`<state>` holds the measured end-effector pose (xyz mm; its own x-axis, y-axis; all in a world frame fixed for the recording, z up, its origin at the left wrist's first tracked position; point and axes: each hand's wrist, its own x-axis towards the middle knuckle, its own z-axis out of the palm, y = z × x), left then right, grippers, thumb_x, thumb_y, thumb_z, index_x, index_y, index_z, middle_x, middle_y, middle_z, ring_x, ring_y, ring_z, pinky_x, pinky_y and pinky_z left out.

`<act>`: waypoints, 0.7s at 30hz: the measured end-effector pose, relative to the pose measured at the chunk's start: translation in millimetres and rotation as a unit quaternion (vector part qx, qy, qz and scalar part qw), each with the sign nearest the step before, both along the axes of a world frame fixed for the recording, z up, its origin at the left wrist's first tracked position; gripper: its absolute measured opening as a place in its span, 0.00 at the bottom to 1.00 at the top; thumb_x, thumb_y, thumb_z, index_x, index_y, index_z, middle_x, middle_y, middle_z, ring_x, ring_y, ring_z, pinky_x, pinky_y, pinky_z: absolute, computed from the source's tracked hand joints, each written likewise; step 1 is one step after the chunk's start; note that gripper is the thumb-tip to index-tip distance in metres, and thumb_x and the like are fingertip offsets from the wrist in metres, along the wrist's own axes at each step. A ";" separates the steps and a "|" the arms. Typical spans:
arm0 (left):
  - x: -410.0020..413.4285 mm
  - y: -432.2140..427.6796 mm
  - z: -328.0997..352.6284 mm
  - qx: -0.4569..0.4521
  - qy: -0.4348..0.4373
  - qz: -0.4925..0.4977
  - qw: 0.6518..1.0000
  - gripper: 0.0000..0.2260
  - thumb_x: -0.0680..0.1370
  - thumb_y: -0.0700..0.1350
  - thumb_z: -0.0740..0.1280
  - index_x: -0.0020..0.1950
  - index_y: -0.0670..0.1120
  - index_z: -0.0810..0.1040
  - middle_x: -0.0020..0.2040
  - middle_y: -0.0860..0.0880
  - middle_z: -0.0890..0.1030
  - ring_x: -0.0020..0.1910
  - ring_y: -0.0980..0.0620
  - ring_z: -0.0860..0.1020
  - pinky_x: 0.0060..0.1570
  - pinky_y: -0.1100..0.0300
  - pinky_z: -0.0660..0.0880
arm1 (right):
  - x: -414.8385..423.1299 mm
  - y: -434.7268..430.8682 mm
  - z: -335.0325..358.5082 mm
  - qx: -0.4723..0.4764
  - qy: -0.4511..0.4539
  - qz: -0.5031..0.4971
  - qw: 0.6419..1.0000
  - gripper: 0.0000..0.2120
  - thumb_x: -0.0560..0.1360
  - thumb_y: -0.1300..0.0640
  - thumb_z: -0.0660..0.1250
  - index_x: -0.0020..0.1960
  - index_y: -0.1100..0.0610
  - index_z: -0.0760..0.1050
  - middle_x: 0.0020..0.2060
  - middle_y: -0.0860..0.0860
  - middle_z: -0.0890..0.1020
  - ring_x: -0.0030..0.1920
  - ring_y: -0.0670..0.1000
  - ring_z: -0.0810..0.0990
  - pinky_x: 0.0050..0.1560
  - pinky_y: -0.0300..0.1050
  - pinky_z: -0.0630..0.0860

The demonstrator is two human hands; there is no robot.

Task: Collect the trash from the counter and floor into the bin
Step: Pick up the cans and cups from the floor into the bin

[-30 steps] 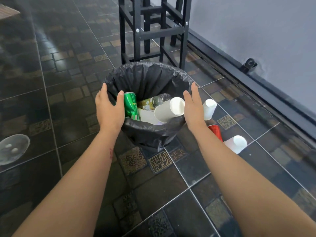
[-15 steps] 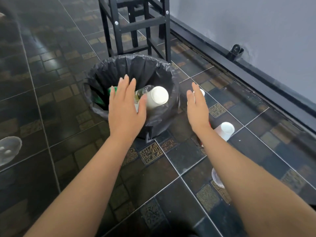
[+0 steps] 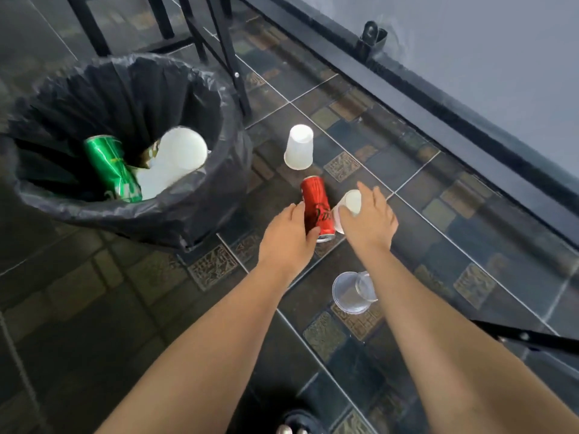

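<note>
A bin (image 3: 200,211) lined with a black bag stands at the left, holding a green can (image 3: 109,166) and a white cup (image 3: 183,155). On the tiled floor to its right lies a red can (image 3: 315,202), with my left hand (image 3: 286,238) wrapped around its near end. My right hand (image 3: 368,219) closes over a white paper cup (image 3: 351,203) lying beside the can. Another white cup (image 3: 299,147) stands upside down farther back. A clear plastic cup (image 3: 352,292) lies under my right forearm.
Black metal stool legs (image 3: 219,48) rise behind the bin. A dark baseboard rail (image 3: 407,86) and a grey wall run along the right. A black bar (image 3: 532,338) juts in at the lower right. A shoe tip (image 3: 291,427) shows at the bottom edge.
Both hands left the bin's rim and dropped to the floor at its right, onto the red can and the paper cup. The view swung right and down.
</note>
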<state>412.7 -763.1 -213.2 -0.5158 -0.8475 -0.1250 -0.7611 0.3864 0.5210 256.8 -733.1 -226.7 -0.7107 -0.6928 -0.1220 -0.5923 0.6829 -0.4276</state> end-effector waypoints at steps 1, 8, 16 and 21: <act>-4.0 1.0 -6.2 0.026 -0.007 0.021 0.999 0.29 0.81 0.53 0.63 0.78 0.42 0.61 0.74 0.42 0.68 0.72 0.43 0.67 0.69 0.52 0.63 | -1.5 1.7 -4.9 0.003 -0.007 0.003 1.000 0.28 0.76 0.46 0.62 0.75 0.44 0.60 0.77 0.51 0.58 0.74 0.58 0.61 0.73 0.56 0.53; -42.6 -4.4 -38.0 0.127 -0.034 0.094 0.987 0.37 0.78 0.57 0.67 0.79 0.45 0.54 0.70 0.39 0.69 0.68 0.39 0.70 0.64 0.47 0.68 | -8.5 6.0 -21.5 -0.039 0.008 0.038 0.998 0.25 0.76 0.51 0.63 0.72 0.47 0.63 0.71 0.50 0.68 0.67 0.58 0.70 0.68 0.55 0.61; -70.4 -10.4 -50.9 0.138 -0.017 0.147 0.979 0.30 0.78 0.52 0.66 0.75 0.41 0.61 0.66 0.36 0.72 0.63 0.35 0.72 0.63 0.47 0.67 | -16.9 8.6 -18.7 -0.059 -0.026 0.061 0.996 0.24 0.76 0.52 0.66 0.70 0.48 0.65 0.66 0.51 0.72 0.65 0.58 0.71 0.65 0.54 0.65; -55.0 -14.7 -46.0 0.133 0.039 0.175 0.975 0.29 0.78 0.50 0.67 0.75 0.42 0.64 0.65 0.36 0.74 0.62 0.36 0.73 0.63 0.47 0.66 | -10.4 9.8 -13.5 -0.108 -0.032 0.029 0.993 0.28 0.74 0.53 0.68 0.72 0.48 0.64 0.67 0.51 0.72 0.65 0.57 0.72 0.65 0.58 0.67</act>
<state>357.7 -777.8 -259.2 -0.2174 -0.9167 -0.3352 -0.7759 -0.0461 0.6292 246.5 -723.3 -240.2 -0.6648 -0.7470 -0.0101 -0.5941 0.5369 -0.5989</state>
